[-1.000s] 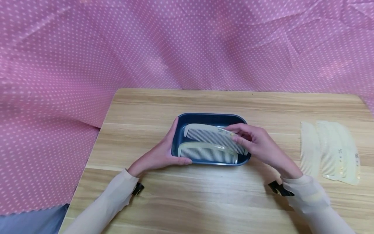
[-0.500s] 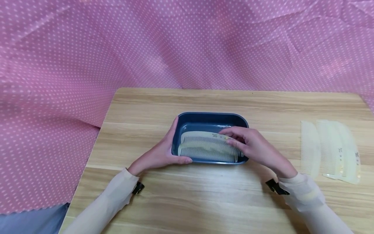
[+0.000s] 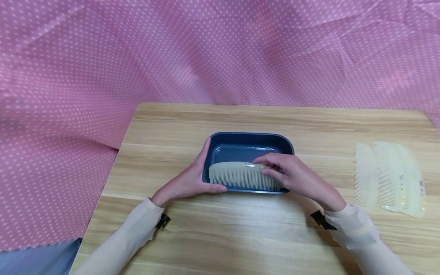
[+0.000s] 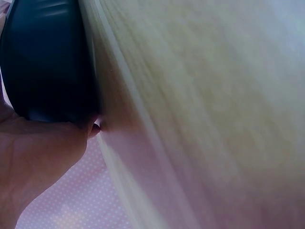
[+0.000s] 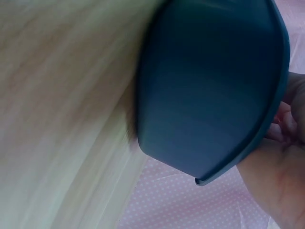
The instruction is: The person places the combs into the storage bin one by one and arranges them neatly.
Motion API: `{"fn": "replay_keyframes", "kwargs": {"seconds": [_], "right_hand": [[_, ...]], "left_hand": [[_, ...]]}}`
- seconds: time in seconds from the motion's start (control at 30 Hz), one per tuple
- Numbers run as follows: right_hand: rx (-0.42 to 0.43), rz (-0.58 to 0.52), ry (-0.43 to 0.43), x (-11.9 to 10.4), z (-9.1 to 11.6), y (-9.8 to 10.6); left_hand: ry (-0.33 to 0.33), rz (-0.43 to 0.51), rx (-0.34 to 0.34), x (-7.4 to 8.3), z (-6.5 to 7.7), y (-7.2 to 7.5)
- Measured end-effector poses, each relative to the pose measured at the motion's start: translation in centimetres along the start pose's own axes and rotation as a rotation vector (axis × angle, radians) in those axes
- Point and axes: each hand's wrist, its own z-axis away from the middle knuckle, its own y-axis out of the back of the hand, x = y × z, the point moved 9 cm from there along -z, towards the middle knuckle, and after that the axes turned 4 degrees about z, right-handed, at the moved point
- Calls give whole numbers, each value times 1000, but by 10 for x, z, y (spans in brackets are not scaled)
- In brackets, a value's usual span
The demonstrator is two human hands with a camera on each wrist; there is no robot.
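Observation:
A dark blue rectangular box (image 3: pixel 252 136) stands on the table. My left hand (image 3: pixel 192 175) grips its left end, thumb along the front wall and fingers at the left side; the left wrist view shows the same hand (image 4: pixel 43 152) against the box's dark outer wall (image 4: pixel 47 62). Inside, a pale cream comb (image 3: pixel 237 175) lies along the front wall, teeth toward the front; it covers most of another comb under it. My right hand (image 3: pixel 295 175) reaches over the right end and pinches the comb's right part between thumb and fingers. In the right wrist view, the box wall (image 5: pixel 209 95) hides the fingertips.
To the right on the wooden table (image 3: pixel 240 236) lie several more pale combs: one apart (image 3: pixel 365 175), others overlapping (image 3: pixel 398 177). A pink polka-dot cloth (image 3: pixel 213 49) hangs behind the table and down its left side.
My right hand has brought the comb toward the front of the box, from behind the other comb to over it. My left hand has stayed at the box's left end.

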Motion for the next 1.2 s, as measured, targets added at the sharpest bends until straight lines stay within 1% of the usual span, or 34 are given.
{"fn": "replay_keyframes", "kwargs": {"seconds": [0.13,0.5,0.7,0.87,1.2], "right_hand": [[-11,24,22,-2,1,-3],[-25,95,21,-2,0,-10],[-49,128,35,-2,-2,-16],[-53,153,51,-3,-3,-18],[-45,280,38,-6,-3,-22]], "left_hand": [[-6,1,-1,0,-1,0],[-6,-13,7,2,0,0],[-6,-18,11,-1,0,0],[-3,-19,12,-3,0,0],[2,-16,12,-2,0,0]]}}
